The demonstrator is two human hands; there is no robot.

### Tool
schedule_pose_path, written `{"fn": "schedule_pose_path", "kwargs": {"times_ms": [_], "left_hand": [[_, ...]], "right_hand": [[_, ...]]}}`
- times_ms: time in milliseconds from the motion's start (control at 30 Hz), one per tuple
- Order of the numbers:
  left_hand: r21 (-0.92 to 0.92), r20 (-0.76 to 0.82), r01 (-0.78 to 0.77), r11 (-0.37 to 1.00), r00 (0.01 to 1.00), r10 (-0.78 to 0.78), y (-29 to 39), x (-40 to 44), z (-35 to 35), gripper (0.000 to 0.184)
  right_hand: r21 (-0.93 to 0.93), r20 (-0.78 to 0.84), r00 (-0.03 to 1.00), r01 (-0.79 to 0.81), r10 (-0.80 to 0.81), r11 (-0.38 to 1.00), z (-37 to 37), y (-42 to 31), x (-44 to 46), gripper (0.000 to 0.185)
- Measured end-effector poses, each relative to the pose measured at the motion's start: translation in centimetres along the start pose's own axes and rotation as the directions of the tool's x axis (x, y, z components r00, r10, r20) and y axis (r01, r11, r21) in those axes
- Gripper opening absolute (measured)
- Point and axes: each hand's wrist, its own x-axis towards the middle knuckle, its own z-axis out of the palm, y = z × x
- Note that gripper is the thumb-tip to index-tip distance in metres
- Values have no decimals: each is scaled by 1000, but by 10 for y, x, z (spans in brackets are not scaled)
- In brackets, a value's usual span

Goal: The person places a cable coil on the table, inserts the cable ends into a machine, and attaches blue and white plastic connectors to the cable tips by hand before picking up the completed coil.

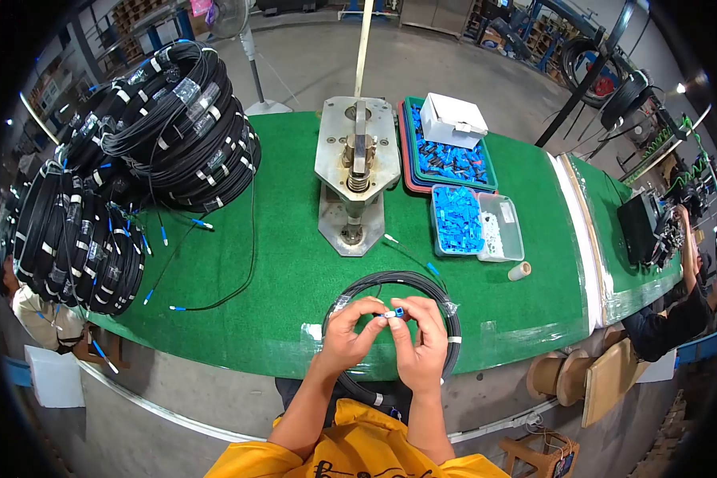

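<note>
Over a coil of black cable (390, 278) near the table's front edge, my two hands meet fingertip to fingertip. My left hand (347, 336) pinches a small white connector end (389, 314), seemingly on a cable end. In the fingertips of my right hand (423, 346) is a small blue connector housing (400, 312). The two pieces are close together; whether they are joined is too small to tell. Another cable end with a white tip (390, 238) and a blue piece (432, 269) lies just beyond the coil.
A metal hand press (358, 151) stands ahead. Right of it are a clear tub of blue connectors (458, 219), a tub of white parts (498, 231), stacked trays with a white box (452, 119), and a small roll (519, 271). Cable coils (191, 127) pile up left. Other people work at both sides.
</note>
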Motion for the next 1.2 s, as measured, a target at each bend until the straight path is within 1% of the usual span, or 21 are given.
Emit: {"fn": "schedule_pose_path", "kwargs": {"times_ms": [33,100,167,200,233,267,333,400,467,533,633,667,733,767,833,900,933,1000,1067,1133,1200], "left_hand": [[-5,0,-4,1000,1000,4,-2,-1,1,14],[-169,-29,12,986,999,-17,-3,-5,2,15],[-194,-9,22,981,1000,-24,-6,-8,0,17],[-215,11,34,976,999,-32,-8,-10,-1,19],[-218,14,34,975,999,-32,-10,-11,0,19],[-217,1,17,976,1000,-17,-12,-11,1,18],[-215,-5,-1,977,1000,0,-14,-8,1,18],[-70,10,-138,988,990,139,-14,-6,1,18],[-69,22,-141,988,990,143,-13,-6,4,18],[-65,37,-141,988,989,143,-10,-5,5,17],[-66,67,-126,990,989,131,-7,-2,9,18],[-82,53,-123,989,990,127,-6,-1,12,19],[-95,35,-113,989,993,117,-6,-3,13,20],[-135,22,-88,987,996,92,-7,-5,13,21],[-174,8,-67,982,998,70,-13,-7,14,22],[-304,-36,-46,952,999,36,-19,-12,15,15],[-304,-34,-40,952,999,32,-20,-14,15,15],[-373,-48,-27,927,999,9,-20,-13,16,12],[-389,-31,-19,921,999,8,-18,-12,15,14],[-404,-15,-18,915,1000,13,-16,-12,12,17],[-367,17,-4,930,1000,11,-14,-13,10,16]], "right_hand": [[-4,-1,1000,4,-4,1000,1,-1,0,23],[6,25,1000,-8,7,1000,3,-2,0,20],[-21,44,999,-10,10,1000,5,-3,-1,17],[-56,58,998,31,-28,998,7,-3,0,13],[-92,72,995,72,-66,993,8,-4,-1,9],[-96,69,995,72,-66,993,7,-5,-2,9],[-171,63,993,112,-103,979,7,-7,-4,7],[-167,43,994,103,-97,981,7,-8,-6,7],[-164,20,995,100,-98,981,4,-8,-7,7],[-120,-6,998,65,-67,991,3,-9,-10,7],[-102,-24,997,76,-79,992,1,-7,-10,7],[-106,-29,996,75,-79,992,0,-7,-9,7],[-134,-3,997,75,-76,988,-3,-7,-9,9],[-133,0,997,71,-72,989,-4,-8,-10,9],[-109,42,995,96,-92,989,-7,-11,-7,15],[-107,28,998,67,-64,992,-6,-13,-7,18],[-105,12,999,38,-37,994,-5,-14,-8,21],[-109,-6,1000,27,-27,994,-5,-12,-9,23],[-110,-22,1000,9,-12,994,-6,-10,-11,25],[-170,-6,993,114,-117,979,-10,-6,-10,26],[-158,-17,995,94,-98,983,-11,-6,-10,26]]}}
